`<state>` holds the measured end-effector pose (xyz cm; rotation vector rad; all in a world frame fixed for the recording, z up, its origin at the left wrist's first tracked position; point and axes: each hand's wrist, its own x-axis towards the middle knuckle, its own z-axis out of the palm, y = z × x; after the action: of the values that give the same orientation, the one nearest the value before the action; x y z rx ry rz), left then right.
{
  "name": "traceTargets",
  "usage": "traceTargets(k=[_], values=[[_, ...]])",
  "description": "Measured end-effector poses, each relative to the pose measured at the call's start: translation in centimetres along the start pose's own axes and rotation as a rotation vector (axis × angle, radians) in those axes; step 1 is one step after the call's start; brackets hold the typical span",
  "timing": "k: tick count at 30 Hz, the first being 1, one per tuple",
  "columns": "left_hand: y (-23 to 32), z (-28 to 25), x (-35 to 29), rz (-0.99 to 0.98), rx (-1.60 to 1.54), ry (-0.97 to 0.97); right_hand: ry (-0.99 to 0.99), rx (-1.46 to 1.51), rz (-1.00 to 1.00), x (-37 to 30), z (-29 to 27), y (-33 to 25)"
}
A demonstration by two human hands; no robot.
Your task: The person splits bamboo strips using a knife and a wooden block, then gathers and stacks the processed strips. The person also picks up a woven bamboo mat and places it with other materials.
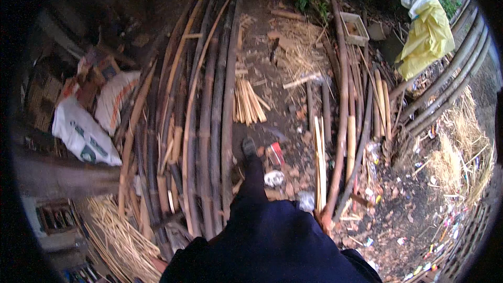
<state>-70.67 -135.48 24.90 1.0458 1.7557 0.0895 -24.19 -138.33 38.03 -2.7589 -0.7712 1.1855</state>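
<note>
Beside the right edge of my dark clothing, part of my right hand (324, 223) shows, small and dim. It looks closed round the lower end of a few pale split bamboo strips (320, 165), which point away from me; its separate fingers are hard to make out. Just right of that hand runs a long brown bamboo pole (341, 99). My left hand does not show. Ahead of my foot (249, 148), a fanned bundle of short split bamboo pieces (248, 102) lies on the dirt.
Long dark bamboo poles (214, 94) lie along my left. White sacks (84, 131) and a heap of thin strips (119, 230) are farther left. At right are a yellow sack (427, 36), curved grey pipes (445, 81), straw (461, 152) and scattered litter. A shallow tray (354, 40) sits far ahead.
</note>
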Motion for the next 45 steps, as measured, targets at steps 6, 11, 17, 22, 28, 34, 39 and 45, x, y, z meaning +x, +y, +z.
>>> traceTargets(k=[6,11,17,22,28,34,39,45], values=[[16.9,-12.7,20.4,0.296,-0.206,0.059,0.086,0.044,0.008,7.4,3.3,-2.1],[30.9,-24.9,32.4,0.366,-0.138,0.2,0.022,0.013,0.058,11.0,-0.3,-16.9],[56.6,-23.8,34.3,0.402,-0.37,-0.183,0.246,0.026,-0.111,18.1,-8.6,-33.3],[74.0,-22.3,41.8,0.539,-0.278,-0.326,0.296,0.059,-0.321,31.1,-15.8,-48.0],[93.8,-24.3,49.9,0.559,-0.506,-0.348,0.17,0.208,-0.664,40.0,-31.0,-68.8],[109.3,-24.3,56.6,0.563,-0.985,-0.571,-0.409,0.644,-0.649,39.9,-42.6,-85.5],[120.9,-24.5,59.4,0.529,-1.269,-0.597,-0.611,0.503,-0.779,52.3,-42.1,-91.0],[127.2,-27.1,72.2,0.647,-1.044,-0.467,0.019,0.547,-1.007,55.5,-51.7,-114.4]])
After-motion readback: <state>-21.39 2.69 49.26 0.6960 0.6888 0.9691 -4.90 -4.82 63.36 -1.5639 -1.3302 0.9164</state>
